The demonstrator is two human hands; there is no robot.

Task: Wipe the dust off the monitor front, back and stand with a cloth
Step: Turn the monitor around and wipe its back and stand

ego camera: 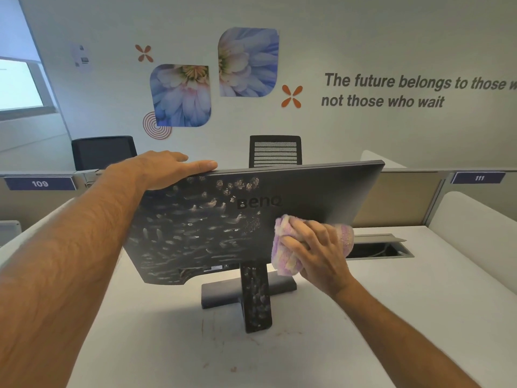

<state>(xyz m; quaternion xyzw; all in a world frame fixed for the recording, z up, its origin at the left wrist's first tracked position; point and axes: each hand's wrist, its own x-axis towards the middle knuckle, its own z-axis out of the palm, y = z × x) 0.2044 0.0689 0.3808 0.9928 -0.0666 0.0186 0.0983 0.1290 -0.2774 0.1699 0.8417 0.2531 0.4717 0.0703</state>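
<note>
The monitor (279, 197) reads "BenQ"; left hand (167, 169) lies flat on its top edge, right hand (316, 247) fingers grip the cloth (282, 253) against its back.

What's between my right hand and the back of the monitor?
In the head view, the cloth lies bunched between the right hand and the monitor back, pressed against the panel just right of the stand.

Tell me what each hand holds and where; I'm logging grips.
The right hand grips a bunched pink-and-lilac fluffy cloth around its middle. The left hand rests flat on the dusty black monitor's top edge.
</note>
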